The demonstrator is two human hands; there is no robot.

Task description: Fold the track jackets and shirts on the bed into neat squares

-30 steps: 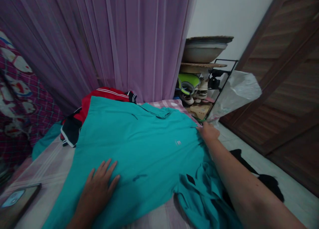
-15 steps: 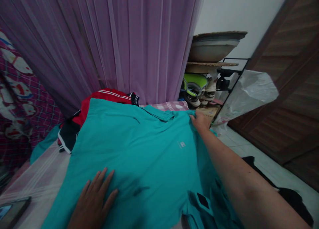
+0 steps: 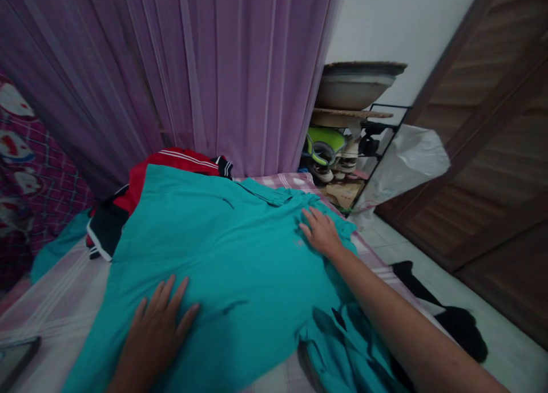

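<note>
A teal shirt [image 3: 240,244] lies spread over the bed, its collar toward the curtain and a small pale logo near my right hand. My left hand [image 3: 156,324] rests flat on the shirt's near left part, fingers spread. Near the collar and shoulder, on the far right of the shirt, my right hand [image 3: 320,230] lies on the cloth with its fingers apart. Bunched teal cloth [image 3: 355,347] with dark parts sits at the near right, partly behind my right forearm; whether it belongs to the same shirt I cannot tell.
Behind the shirt is a red and black garment [image 3: 141,176] by the purple curtain [image 3: 240,79]. A phone [image 3: 17,356] lies at the left on the checked sheet [image 3: 64,302]. To the right stand a shoe rack [image 3: 379,145], a plastic bag [image 3: 406,165] and a wooden door [image 3: 479,153]; dark cloth [image 3: 460,324] lies on the floor.
My right hand has let go of the shirt's shoulder edge and moved left and down onto the cloth. The shirt's right side now lies lower on the bed. My left hand stays flat.
</note>
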